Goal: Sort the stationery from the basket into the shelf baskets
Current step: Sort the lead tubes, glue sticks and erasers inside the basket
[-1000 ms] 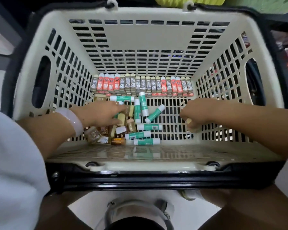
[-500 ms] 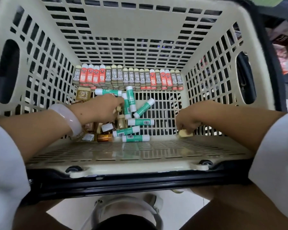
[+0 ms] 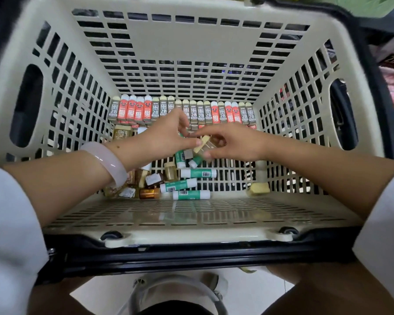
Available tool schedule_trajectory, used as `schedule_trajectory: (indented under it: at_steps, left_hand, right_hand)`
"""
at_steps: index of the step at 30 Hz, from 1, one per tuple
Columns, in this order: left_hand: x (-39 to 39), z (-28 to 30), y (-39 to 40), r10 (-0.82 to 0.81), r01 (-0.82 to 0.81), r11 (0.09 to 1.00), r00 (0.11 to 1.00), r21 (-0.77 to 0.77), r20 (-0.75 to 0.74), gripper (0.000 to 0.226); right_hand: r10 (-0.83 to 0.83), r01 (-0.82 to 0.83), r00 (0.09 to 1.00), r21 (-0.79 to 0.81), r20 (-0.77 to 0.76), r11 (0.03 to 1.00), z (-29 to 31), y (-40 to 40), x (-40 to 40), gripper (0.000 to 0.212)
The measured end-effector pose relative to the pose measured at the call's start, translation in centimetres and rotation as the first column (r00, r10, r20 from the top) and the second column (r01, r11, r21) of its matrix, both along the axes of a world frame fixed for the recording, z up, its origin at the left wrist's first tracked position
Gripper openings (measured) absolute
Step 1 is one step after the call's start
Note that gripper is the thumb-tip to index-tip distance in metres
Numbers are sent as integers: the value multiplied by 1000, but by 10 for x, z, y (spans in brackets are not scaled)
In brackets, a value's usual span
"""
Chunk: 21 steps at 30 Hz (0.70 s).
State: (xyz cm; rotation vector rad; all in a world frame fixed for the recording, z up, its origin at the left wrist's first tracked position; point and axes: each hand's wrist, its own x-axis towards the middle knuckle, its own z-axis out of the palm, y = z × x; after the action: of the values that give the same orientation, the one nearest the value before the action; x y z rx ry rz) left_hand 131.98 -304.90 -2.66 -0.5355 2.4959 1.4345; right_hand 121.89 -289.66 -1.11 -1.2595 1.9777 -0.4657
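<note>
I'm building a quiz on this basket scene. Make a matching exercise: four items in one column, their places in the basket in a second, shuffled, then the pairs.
Items
1. row of grey and red 2B eraser boxes
2. pale yellow eraser block
3. green and white glue sticks
4. small yellow-capped clear bottle

Places
A. lifted between both hands
B. lined up along the far wall
C. alone at the near right
D. loose on the floor, centre

Pairs: 1-B, 2-C, 3-D, 4-A

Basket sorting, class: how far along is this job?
Done: nothing visibly sorted; no shelf baskets show. In hand: both hands, left and right, hold a small yellow item between them. Left: eraser row, glue sticks and gold jars remain in the basket.
</note>
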Motion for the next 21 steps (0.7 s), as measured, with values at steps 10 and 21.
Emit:
schedule_trajectory:
  at_steps: [10, 21]
  left_hand:
    - [22, -30, -8, -575, 756, 614, 625, -226, 529, 40]
    - [13, -26, -13, -530, 613, 747, 782, -257, 328, 17]
  right_hand:
    - [440, -206, 890, 757, -119, 621, -15, 25, -9, 23]
    - [380, -194, 924, 805, -41, 560, -19, 30, -16, 32]
